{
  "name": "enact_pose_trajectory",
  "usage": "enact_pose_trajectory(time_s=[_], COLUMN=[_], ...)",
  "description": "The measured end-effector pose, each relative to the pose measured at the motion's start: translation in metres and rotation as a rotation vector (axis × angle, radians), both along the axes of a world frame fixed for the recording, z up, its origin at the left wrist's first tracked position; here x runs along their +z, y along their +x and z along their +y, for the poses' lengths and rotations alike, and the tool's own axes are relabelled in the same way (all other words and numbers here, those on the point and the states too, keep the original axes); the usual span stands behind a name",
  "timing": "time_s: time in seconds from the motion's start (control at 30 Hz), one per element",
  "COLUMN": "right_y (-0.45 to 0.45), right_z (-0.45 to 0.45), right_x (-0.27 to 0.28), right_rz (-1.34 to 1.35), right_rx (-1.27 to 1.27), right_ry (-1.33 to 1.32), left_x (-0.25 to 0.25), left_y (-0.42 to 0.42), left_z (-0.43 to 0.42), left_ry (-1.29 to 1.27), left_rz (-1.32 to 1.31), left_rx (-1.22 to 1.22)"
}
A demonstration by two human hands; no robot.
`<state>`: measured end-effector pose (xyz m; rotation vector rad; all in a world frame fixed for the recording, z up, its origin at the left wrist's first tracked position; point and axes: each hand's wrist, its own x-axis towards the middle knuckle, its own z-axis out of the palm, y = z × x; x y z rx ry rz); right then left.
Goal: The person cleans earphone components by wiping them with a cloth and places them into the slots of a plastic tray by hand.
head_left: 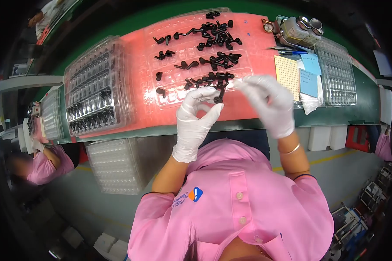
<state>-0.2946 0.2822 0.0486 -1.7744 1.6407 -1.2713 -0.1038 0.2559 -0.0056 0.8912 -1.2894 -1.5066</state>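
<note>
Left hand pinches a black earbud at the near edge of the clear tray
Stem points away from the body, slightly right; right hand is farther off, too blurred to tell its finger gap

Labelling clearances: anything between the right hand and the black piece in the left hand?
Nothing visible: only bare pink mat shows in the gap between the right hand and the black piece in the left hand. Loose black pieces lie just beyond, beside that gap.
</note>
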Motion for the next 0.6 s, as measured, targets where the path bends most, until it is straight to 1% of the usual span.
enact_pose_trajectory(time_s=[0.03, 0.1, 0.27, 0.37, 0.4, 0.5, 0.53, 0.6], right_y=[0.012, 0.027, 0.012, 0.012, 0.015, 0.021, 0.019, 0.01], right_z=[0.002, 0.007, -0.002, 0.003, 0.006, 0.012, 0.011, 0.007], right_x=[-0.008, -0.028, -0.044, -0.035, -0.035, -0.034, -0.037, -0.05], right_rz=[-0.003, 0.277, 0.202, 0.026, 0.025, 0.22, 0.22, 0.314], right_rx=[-0.003, 0.141, 0.051, 0.02, 0.021, 0.122, 0.122, 0.1], right_ry=[0.003, -0.174, -0.084, -0.143, -0.137, -0.125, -0.126, -0.027], left_x=[0.002, 0.006, 0.003, 0.009, 0.008, 0.004, 0.004, 0.002], left_y=[-0.002, -0.003, 0.005, 0.003, 0.004, 0.009, 0.009, 0.012], left_z=[0.0, 0.001, 0.003, 0.002, 0.003, 0.0, -0.001, -0.003], left_ry=[-0.012, -0.04, -0.056, -0.257, -0.251, -0.526, -0.527, -0.615], left_rz=[-0.005, -0.017, -0.064, -0.3, -0.302, -0.5, -0.5, -0.49], left_rx=[0.02, 0.057, 0.03, 0.027, 0.027, 0.047, 0.047, 0.077])
